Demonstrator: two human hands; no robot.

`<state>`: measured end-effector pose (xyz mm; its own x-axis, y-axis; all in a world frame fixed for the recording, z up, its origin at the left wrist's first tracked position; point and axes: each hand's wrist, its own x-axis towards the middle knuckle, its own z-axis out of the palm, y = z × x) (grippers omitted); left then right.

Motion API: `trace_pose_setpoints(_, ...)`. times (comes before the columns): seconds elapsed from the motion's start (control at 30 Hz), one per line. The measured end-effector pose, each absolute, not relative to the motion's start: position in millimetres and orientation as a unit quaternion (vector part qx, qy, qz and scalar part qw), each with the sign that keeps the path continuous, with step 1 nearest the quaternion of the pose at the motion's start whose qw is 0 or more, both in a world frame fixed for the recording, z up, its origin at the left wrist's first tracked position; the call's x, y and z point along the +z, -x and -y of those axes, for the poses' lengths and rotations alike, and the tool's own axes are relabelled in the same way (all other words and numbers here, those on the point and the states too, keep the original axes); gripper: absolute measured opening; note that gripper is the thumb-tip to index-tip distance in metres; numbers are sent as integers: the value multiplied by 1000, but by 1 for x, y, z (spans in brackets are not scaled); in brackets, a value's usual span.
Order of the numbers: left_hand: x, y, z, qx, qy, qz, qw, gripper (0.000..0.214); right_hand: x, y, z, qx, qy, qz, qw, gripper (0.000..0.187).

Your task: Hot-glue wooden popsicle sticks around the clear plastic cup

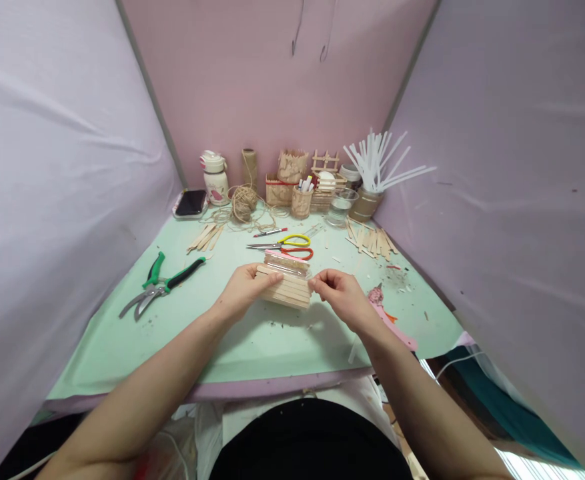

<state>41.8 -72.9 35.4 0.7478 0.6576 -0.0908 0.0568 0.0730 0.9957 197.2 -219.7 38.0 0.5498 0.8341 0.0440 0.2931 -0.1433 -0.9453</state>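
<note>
Left hand [245, 287]: clamped on the left end of a slatted wooden piece [289, 293], thumb flat on top, remaining fingers underneath.
Right hand [339, 293]: thumb and forefinger drawn together at the piece's right edge; whether they pinch the edge or some thin scrap, cannot tell.
Slatted wooden piece: pale flat sticks laid side by side, held just on the near side of the scissors [282, 245], its far edge overlapping one handle. Handling, as judged: light, stiff along the sticks, dry rather than slippery, weak at the joints; best held by the ends, across several slats.
Pruning shears [156, 289]: left of the scissors, nearer the person.
Pen [271, 233]: just beyond the scissors.
Loose sticks [376, 241]: well right of the scissors.
Twine ball [243, 202]: beyond the scissors, leftward.
Obscured: the piece's underside; the left fingertips; a pink tool [397, 330], right of the scissors and nearer, part-covered by the forearm. Glue or joints: too small to make out.
</note>
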Motion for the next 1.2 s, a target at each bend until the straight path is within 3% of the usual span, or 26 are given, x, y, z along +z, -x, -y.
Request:
trace_pose_setpoints(0.2,33,-42,70,217,-639,-267,688,47,37,-199,221,228,711,426,511,24)
trace_pose_setpoints(0.37,33,-39,67,175,-630,-223,723,49,40,-195,224,18,688,503,523,13)
trace_pose_setpoints(0.5,34,-39,68,149,-607,-191,757,51,46,-189,219,-73,664,581,465,15)
trace_pose_setpoints(0.7,36,-39,75,133,-590,-189,774,51,42,-188,204,-84,669,610,416,18)
trace_pose_setpoints(1.2,35,-40,78,149,-586,-194,773,51,43,-189,204,-61,653,618,433,19)
